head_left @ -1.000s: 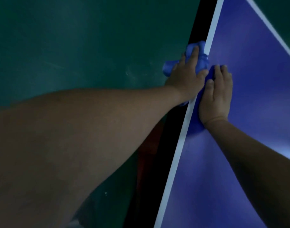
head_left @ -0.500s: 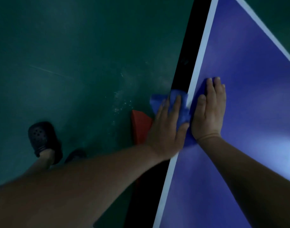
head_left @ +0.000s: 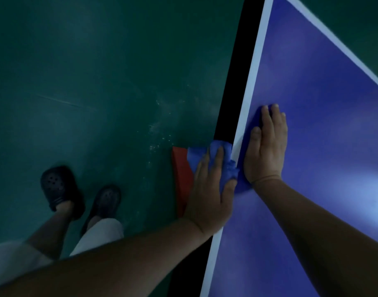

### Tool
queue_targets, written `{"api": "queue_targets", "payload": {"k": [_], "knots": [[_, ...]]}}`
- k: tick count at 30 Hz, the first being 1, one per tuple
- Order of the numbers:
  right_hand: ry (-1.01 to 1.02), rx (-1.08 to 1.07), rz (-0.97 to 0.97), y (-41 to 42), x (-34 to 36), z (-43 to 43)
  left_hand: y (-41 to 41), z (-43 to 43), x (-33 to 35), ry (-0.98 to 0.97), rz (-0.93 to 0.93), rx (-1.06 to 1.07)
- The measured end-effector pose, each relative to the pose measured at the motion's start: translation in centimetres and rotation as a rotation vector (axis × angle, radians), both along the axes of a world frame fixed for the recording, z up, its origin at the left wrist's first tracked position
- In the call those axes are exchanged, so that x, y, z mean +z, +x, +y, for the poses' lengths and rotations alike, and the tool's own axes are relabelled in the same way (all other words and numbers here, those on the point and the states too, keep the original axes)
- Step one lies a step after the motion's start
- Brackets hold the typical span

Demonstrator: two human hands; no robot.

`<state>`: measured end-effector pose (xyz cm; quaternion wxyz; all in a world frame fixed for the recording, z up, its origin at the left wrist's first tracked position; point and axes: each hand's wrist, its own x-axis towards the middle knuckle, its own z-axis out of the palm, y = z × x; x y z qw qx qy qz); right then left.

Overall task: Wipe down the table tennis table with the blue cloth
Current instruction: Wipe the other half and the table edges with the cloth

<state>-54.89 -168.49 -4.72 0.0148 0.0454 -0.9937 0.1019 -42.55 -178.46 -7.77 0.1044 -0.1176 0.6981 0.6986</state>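
Observation:
The table tennis table [head_left: 325, 129] fills the right side, blue with white edge lines and a black side rim. The blue cloth [head_left: 226, 166] is draped over the table's left edge, part on top and part hanging down the black side. My left hand [head_left: 211, 189] presses the hanging part against the side, fingers wrapped over the fabric. My right hand [head_left: 267, 146] lies flat on the part of the cloth that rests on the tabletop, fingers together and pointing away from me.
Dark green floor [head_left: 98, 82] lies to the left, with white dust specks near the table. A red part [head_left: 181, 179] shows under the table edge by my left hand. My feet in dark clogs [head_left: 61, 189] stand at lower left.
Both hands have slid the cloth along the table's left edge toward me. The view has tilted down, so my feet and the red part have come into sight.

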Motion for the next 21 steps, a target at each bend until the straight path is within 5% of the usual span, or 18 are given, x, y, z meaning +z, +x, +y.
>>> {"api": "queue_targets", "payload": {"k": [11,16,21], "knots": [[0.003,-0.004,-0.028,0.1,0.3,-0.1,-17.9,-2.8,-0.2,-0.065,0.015,-0.035],[0.036,0.02,0.027,-1.0,0.8,-0.2,-11.0,-2.1,-0.2,-0.112,0.073,-0.057],[0.099,0.219,0.088,-13.0,1.6,-0.5,-7.3,-3.0,0.3,-0.02,0.019,-0.231]]}}
